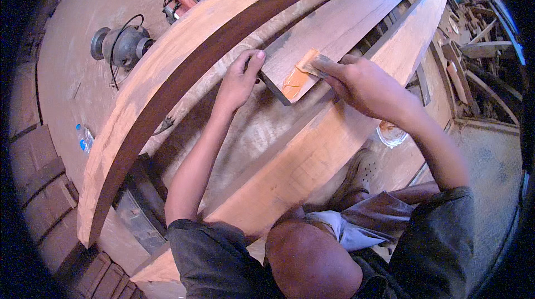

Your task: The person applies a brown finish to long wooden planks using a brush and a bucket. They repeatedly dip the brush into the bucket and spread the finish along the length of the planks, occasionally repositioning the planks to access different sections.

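A long wooden plank [334, 34] runs away from me, its near end covered with a wet orange patch of filler [298, 83]. My right hand [365, 84] is closed around a flat putty knife [313, 62], whose orange-smeared blade rests on the plank just beyond the patch. At the plank's left edge, close to its near corner, my left hand [241, 79] grips the board, thumb on top and fingers partly hidden. Below my right forearm stands a round tub [392, 133] with orange-brown residue inside.
A thick curved beam [167, 48] arcs along the left, and a straight beam [290, 171] crosses before my knees. Beyond the arc are a grey metal machine [122, 45], a red power tool [181, 3] and a plastic bottle [84, 137]. Scrap wood [485, 48] piles up at right.
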Tool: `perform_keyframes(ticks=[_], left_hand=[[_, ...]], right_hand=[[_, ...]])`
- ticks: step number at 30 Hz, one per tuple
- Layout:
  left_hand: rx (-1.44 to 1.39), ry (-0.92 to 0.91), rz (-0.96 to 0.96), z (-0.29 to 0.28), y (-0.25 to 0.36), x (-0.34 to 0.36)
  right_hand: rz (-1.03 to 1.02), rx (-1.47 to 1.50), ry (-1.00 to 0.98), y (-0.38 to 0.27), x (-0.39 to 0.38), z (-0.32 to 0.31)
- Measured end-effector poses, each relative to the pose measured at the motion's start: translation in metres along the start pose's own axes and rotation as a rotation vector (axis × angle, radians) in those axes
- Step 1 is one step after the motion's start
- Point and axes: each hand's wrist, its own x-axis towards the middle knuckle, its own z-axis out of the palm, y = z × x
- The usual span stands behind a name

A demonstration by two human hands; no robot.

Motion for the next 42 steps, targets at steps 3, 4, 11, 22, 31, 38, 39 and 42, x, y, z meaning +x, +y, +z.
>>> perform_keyframes(ticks=[3,4,11,22,31,38,39,42], left_hand=[[0.050,0.020,0.012,-0.003,-0.003,-0.003],[0.061,0.021,0.033,-0.002,-0.002,-0.002],[0.064,-0.013,0.017,-0.003,0.001,-0.002],[0.101,0.005,0.029,0.003,0.002,-0.002],[0.103,0.054,0.017,0.006,0.000,-0.005],[0.117,0.068,0.038,0.011,0.012,-0.009],[0.139,0.098,0.064,0.011,0.008,-0.008],[0.164,0.148,0.088,0.009,-0.002,-0.007]], right_hand=[[0.059,0.011,0.014,0.003,-0.002,-0.008],[0.057,0.022,0.113,0.012,0.001,-0.005],[0.062,0.058,0.086,0.027,-0.005,-0.007],[0.054,-0.018,0.109,0.080,-0.008,-0.024],[0.119,0.061,0.124,0.110,-0.013,-0.026],[0.111,0.029,0.034,0.125,-0.013,-0.030],[0.104,0.025,0.076,0.127,-0.011,-0.033],[0.028,0.043,0.214,0.137,0.003,-0.035]])
